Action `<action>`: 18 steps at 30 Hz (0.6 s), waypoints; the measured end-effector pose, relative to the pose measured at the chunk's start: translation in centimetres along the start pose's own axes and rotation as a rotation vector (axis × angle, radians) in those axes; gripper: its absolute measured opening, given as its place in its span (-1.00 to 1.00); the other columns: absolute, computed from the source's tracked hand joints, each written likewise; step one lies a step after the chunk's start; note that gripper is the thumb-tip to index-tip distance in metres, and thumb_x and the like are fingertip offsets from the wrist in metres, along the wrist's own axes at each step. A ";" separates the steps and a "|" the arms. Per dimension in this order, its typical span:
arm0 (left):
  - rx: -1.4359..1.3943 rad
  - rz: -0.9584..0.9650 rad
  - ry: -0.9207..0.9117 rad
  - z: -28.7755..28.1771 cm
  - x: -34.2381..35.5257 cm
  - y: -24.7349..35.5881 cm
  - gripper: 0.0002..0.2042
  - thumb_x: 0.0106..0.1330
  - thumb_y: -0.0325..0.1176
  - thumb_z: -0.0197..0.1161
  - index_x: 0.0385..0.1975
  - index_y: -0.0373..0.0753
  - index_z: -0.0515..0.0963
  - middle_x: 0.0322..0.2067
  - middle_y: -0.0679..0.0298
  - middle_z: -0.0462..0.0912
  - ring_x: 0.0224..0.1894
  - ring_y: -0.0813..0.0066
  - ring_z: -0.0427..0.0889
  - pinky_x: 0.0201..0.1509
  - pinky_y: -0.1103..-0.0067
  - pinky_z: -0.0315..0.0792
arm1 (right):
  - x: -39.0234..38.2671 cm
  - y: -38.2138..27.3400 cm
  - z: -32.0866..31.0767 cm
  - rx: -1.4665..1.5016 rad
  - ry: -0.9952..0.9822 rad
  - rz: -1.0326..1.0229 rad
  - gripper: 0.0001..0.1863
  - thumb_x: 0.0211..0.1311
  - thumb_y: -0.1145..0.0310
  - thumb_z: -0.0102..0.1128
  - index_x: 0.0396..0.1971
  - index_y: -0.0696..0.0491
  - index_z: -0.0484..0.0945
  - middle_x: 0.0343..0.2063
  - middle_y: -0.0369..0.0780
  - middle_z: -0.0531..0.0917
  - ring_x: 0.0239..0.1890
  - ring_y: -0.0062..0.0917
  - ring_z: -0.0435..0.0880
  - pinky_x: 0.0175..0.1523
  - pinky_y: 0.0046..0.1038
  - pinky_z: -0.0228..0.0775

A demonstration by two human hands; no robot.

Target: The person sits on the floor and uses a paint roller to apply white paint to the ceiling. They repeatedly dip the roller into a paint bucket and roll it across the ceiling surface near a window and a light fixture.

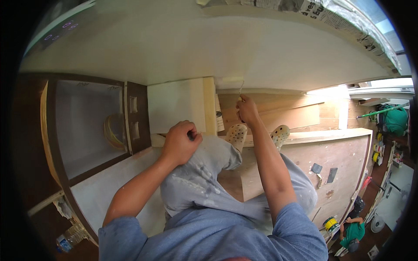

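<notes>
Right hand gripping brush at white panel, left hand fisted on knee

Matt white painted panel beside bare pale wood boards; dark brown smooth cabinet frame; paint-flecked grey cloth trousers; perforated cream plastic clogs.

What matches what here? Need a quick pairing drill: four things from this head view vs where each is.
Things:
1. right hand
2. left hand
3. plastic bottle
4. person in green shirt

Places:
A. lower left edge, beside the dark cabinet frame
B. fist resting on the raised knee
C. far below, lower right
D. up at the white panel, grip on a thin tool

Pairs: 1-D, 2-B, 3-A, 4-C
</notes>
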State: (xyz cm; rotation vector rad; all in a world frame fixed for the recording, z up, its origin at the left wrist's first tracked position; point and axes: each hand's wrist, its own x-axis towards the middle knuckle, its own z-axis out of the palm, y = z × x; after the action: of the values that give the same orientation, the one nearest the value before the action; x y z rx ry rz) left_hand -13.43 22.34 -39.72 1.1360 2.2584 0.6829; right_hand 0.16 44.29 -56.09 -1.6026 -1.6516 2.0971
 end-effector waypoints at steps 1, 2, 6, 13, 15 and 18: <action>0.003 0.016 0.001 0.0 0.0 0.1 -0.76 0.19 -0.41 0.42 -0.53 -0.36 0.46 -0.49 0.08 0.56 -0.42 0.14 0.57 -0.26 0.35 0.47 | -2.1 -1.5 -0.3 -0.010 0.010 -0.043 -0.38 0.47 0.41 0.00 0.50 0.17 0.29 -0.34 -0.20 0.59 -0.62 -0.59 0.52 -0.59 -0.44 0.33; 0.010 0.036 -0.003 0.0 0.0 0.2 -0.76 0.19 -0.39 0.42 -0.53 -0.36 0.48 -0.48 0.07 0.58 -0.40 0.13 0.59 -0.25 0.33 0.48 | -4.1 -2.7 -0.6 -0.015 0.024 -0.086 -0.38 0.48 0.39 0.01 0.50 0.17 0.28 -0.33 -0.21 0.59 -0.62 -0.60 0.51 -0.59 -0.44 0.32; -0.035 -0.013 -0.033 -0.1 -0.2 0.3 -0.77 0.19 -0.35 0.42 -0.52 -0.34 0.52 -0.45 0.04 0.62 -0.35 0.06 0.62 -0.21 0.28 0.50 | -14.0 -11.1 -1.6 -0.006 0.039 -0.116 -0.37 0.50 0.37 0.03 0.52 0.16 0.25 -0.31 -0.23 0.60 -0.61 -0.65 0.51 -0.61 -0.50 0.31; -0.065 -0.001 0.007 0.1 -0.9 -0.8 -0.79 0.20 -0.31 0.39 -0.50 -0.31 0.56 -0.44 0.04 0.68 -0.33 -0.03 0.65 -0.19 0.21 0.54 | -24.6 -20.8 -3.7 0.154 0.002 -0.243 -0.39 0.47 0.47 0.03 0.49 0.25 0.26 -0.35 -0.22 0.61 -0.62 -0.68 0.45 -0.61 -0.65 0.32; -0.077 -0.003 0.023 0.0 -0.8 -0.7 -0.79 0.21 -0.30 0.38 -0.50 -0.31 0.56 -0.45 0.05 0.68 -0.33 -0.04 0.65 -0.19 0.21 0.54 | -26.9 -22.8 -3.6 0.182 -0.009 -0.280 -0.40 0.45 0.48 0.04 0.46 0.25 0.29 -0.36 -0.21 0.61 -0.62 -0.67 0.46 -0.60 -0.65 0.33; -0.082 0.003 0.032 -0.1 -1.1 -0.8 -0.79 0.21 -0.29 0.37 -0.50 -0.30 0.56 -0.44 0.06 0.68 -0.33 -0.03 0.66 -0.19 0.21 0.54 | -29.2 -24.1 -4.0 0.183 -0.024 -0.337 -0.34 0.40 0.48 0.03 0.49 0.28 0.23 -0.33 -0.21 0.59 -0.60 -0.66 0.48 -0.59 -0.59 0.34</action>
State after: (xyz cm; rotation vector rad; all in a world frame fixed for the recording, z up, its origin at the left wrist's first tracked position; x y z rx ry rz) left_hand -13.38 20.95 -39.94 1.0963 2.2337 0.7927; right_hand 4.02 41.11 -18.31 -1.1580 -1.5532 2.0292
